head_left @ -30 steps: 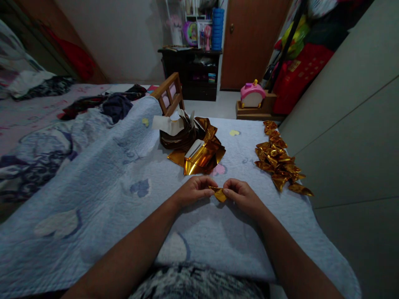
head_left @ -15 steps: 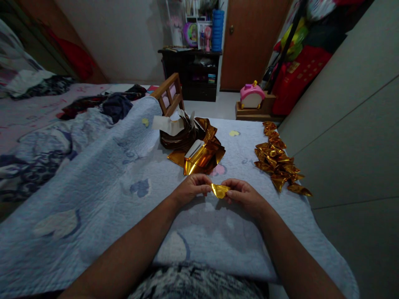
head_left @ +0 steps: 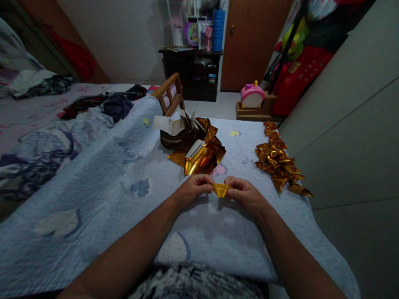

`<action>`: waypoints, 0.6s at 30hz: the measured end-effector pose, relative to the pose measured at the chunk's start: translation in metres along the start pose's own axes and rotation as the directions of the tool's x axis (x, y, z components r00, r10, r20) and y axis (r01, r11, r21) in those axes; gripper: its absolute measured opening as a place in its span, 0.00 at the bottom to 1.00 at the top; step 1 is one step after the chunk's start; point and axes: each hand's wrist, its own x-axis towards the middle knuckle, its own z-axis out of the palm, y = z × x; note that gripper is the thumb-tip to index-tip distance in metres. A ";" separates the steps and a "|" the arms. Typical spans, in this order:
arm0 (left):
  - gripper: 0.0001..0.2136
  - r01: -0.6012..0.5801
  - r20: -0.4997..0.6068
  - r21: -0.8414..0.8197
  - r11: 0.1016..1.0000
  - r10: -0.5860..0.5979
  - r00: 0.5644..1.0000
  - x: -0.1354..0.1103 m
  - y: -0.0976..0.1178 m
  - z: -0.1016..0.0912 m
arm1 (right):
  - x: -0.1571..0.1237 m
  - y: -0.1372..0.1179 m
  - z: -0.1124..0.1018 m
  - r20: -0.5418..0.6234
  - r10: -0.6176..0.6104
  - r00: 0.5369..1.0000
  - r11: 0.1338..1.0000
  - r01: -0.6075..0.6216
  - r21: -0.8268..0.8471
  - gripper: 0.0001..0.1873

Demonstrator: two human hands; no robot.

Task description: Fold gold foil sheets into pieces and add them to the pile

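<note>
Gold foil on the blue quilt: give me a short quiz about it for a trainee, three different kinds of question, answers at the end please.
1. Multiple choice. Which hand is on the small foil piece? A, only the left; B, only the right; C, both.
2. True or false: the folded foil pile lies to the right of the gold sheets.
3. Fill in the blank: the blue quilt is patterned with ____.

Key:
1. C: the left hand and the right hand hold opposite ends.
2. True.
3. Hearts.
</note>
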 end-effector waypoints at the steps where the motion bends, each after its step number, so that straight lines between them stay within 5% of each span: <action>1: 0.18 0.012 0.006 -0.004 1.000 -0.012 1.000 0.000 -0.001 -0.001 | 0.000 -0.001 0.000 0.002 -0.010 1.000 1.000 0.010 -0.010 0.18; 18: 0.18 0.008 0.037 0.037 0.999 -0.009 0.999 0.000 -0.002 -0.002 | 0.003 0.002 0.005 -0.028 -0.004 1.000 1.000 0.004 -0.021 0.17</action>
